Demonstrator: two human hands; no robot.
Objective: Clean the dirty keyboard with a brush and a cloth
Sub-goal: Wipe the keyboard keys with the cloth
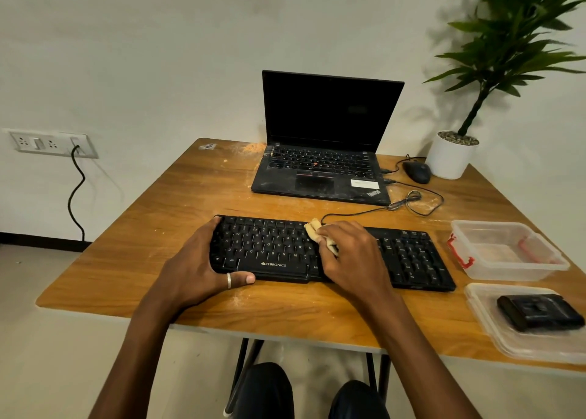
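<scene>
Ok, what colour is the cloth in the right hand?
Pale tan. The cloth shows best in the head view, gripped by the right hand.

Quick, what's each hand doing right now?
Left hand: grips the left end of the black plastic keyboard.
Right hand: holds a crumpled beige cloth against it.

My keyboard is matt black plastic. The cloth in my right hand is soft beige fabric. The table is smooth wood grain, dusty; the farther box on the right is clear plastic.
</scene>
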